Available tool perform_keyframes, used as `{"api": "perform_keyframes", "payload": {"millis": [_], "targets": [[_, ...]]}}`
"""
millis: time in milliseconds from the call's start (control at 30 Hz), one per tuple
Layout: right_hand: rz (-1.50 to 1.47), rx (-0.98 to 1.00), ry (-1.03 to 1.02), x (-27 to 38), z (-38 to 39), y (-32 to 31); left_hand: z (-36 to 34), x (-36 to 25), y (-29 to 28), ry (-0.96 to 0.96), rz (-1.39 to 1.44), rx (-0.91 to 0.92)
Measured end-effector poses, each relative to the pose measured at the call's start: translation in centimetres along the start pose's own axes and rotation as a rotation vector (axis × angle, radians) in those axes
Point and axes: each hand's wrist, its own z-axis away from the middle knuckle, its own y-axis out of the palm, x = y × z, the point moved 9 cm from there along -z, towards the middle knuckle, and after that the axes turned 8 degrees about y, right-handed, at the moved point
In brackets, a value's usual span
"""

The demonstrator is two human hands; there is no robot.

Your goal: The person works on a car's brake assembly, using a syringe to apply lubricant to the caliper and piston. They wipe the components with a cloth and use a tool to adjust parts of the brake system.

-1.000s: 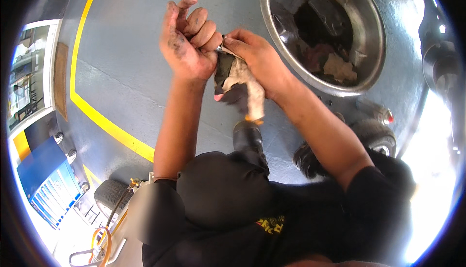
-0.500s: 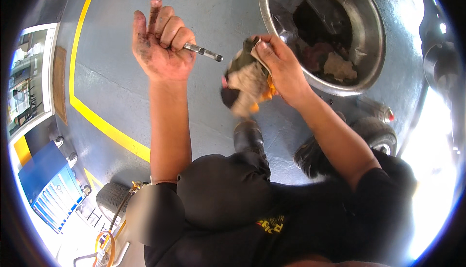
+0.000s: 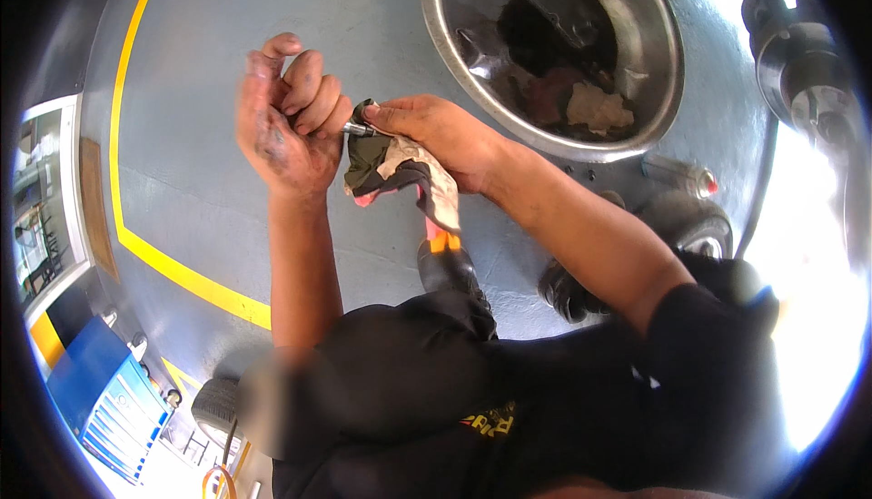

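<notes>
My left hand [image 3: 295,127], smudged with black grime, has its lower fingers curled round a slim metal pin [image 3: 358,129]. The pin's free end points right and meets the cloth. My right hand [image 3: 445,140] pinches a multicoloured rag [image 3: 409,167] against that end, thumb on top. The rag is dark green, beige, pink and orange, and its loose part hangs down toward my boot [image 3: 450,272]. How far the cloth wraps round the tip is hidden. Past my right hand, a wide metal basin [image 3: 640,18] on the floor holds dark liquid and a crumpled beige scrap [image 3: 598,108].
Right of my legs are a spray can [image 3: 677,174] lying on its side and a wheel [image 3: 695,227]. A blue tool cabinet [image 3: 91,367] and a tyre [image 3: 216,404] stand at the lower left. A yellow line [image 3: 186,283] crosses the grey floor.
My right hand has brought the rag left onto the free end of the pin; they were apart before. My left hand keeps its grip. The view has shifted, so the basin appears further left.
</notes>
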Motion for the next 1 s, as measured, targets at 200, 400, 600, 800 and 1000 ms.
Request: {"api": "perform_keyframes", "payload": {"millis": [200, 400, 600, 800, 1000], "targets": [[0.609, -0.373, -0.151, 2.4, 1.8, -2.5, 2.9, 0.0, -1.8, -0.035, -1.299, 0.357], [0.727, -0.366, -0.322, 3.4, 1.8, -2.3, 2.7, 0.4, -5.1, -0.268, -1.227, 0.142], [1.053, -0.406, -0.516, 1.6, -1.3, -1.3, 2.3, -0.8, -10.9, -0.343, -1.445, 0.157], [0.344, -0.374, -0.352, -0.2, -2.7, -6.3, 0.0, 1.8, -6.7, -0.289, -1.498, 0.403], [-0.170, -0.166, 0.041, -4.4, -3.4, -7.6, -1.0, 2.6, -5.2, -0.171, -1.837, 0.795]]}}
